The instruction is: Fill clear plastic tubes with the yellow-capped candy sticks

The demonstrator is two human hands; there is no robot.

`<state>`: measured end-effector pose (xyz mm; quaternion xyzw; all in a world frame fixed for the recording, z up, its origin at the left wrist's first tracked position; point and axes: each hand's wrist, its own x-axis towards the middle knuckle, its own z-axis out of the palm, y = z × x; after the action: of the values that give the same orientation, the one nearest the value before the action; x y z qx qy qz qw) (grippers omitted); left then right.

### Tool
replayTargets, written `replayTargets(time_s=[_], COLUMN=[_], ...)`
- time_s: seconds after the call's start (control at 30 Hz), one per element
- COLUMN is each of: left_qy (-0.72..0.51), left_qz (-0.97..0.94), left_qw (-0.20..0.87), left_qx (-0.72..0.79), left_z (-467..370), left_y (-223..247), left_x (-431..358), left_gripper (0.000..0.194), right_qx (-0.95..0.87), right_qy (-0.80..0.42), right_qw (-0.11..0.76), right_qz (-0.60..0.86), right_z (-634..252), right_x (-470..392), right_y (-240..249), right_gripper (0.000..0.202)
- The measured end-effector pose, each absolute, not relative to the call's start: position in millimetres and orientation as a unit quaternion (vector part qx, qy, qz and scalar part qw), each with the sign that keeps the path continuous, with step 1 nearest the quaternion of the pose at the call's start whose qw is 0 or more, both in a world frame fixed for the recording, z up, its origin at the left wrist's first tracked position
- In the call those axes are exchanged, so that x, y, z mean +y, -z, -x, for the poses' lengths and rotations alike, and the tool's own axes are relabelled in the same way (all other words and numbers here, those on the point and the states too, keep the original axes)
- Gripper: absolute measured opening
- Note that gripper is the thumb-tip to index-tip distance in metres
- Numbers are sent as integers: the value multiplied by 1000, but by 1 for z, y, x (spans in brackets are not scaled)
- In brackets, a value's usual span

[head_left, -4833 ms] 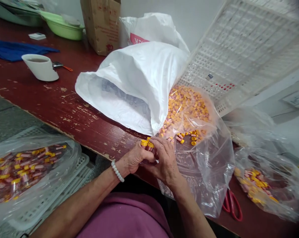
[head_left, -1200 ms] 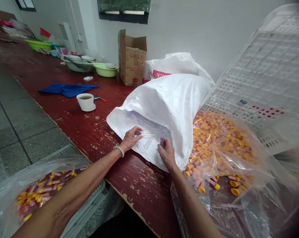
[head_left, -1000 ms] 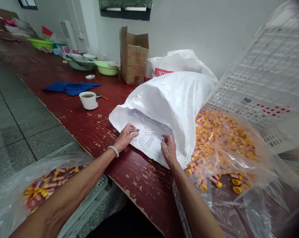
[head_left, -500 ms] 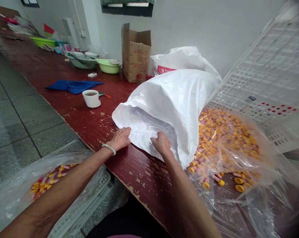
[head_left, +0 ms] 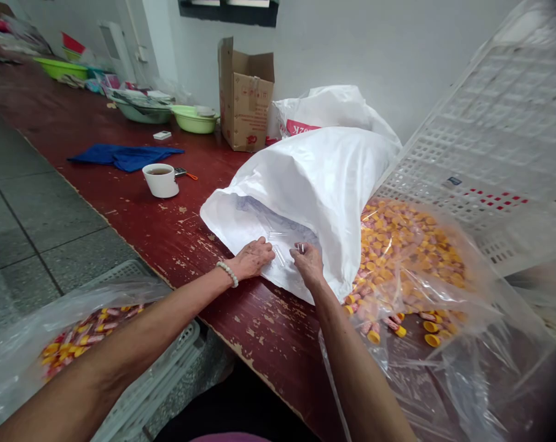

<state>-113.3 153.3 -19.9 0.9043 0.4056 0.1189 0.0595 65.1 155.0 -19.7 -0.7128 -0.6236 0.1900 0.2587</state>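
Observation:
A white woven sack lies on its side with its mouth toward me. On the lining inside the mouth are a few clear tubes. My right hand is at the opening, its fingers closed around a clear tube whose end shows above the fingers. My left hand, with a beaded bracelet on the wrist, rests at the sack's lower lip. Its fingers are bent together right beside the loose tubes, and what they pinch, if anything, is hidden.
Yellow-ended pieces lie in clear plastic at right, below a tilted white crate. More fill a bag at lower left. A cup, blue cloth, carton and green basin stand on the red table.
My left hand has moved right along the sack's lip toward the tubes. My right hand has turned up, with a clear tube now showing in its fingers. The view has shifted slightly right.

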Motion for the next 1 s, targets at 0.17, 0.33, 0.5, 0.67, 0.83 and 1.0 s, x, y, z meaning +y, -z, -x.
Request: replayTargets(time_s=[0.17, 0.33, 0.5, 0.67, 0.83, 1.0], left_qy=[-149, -285, -433, -428, -419, -487], left_qz=[-887, -809, -697, -653, -468, -321], left_qw=[73, 243, 352, 486, 713, 771], left_qx=[432, 454, 451, 394, 312, 256], left_z=[129, 140, 137, 130, 114, 87], left_y=[26, 26, 20, 6, -2, 7], left_x=[154, 142, 136, 121, 91, 68], left_gripper=[23, 26, 26, 23, 36, 52], right_qx=[-647, -683, -719, -755, -665, -630], right_qy=[-162, -123, -124, -205, -357, -358], right_qw=[218, 136, 129, 274, 400, 423], right_qz=[713, 707, 672, 560, 519, 544], right_z=[-61, -48, -42, -44, -48, -45], right_x=[144, 136, 126, 104, 85, 61], right_y=[11, 10, 4, -12, -16, 3], right_gripper=[38, 34, 36, 31, 40, 61])
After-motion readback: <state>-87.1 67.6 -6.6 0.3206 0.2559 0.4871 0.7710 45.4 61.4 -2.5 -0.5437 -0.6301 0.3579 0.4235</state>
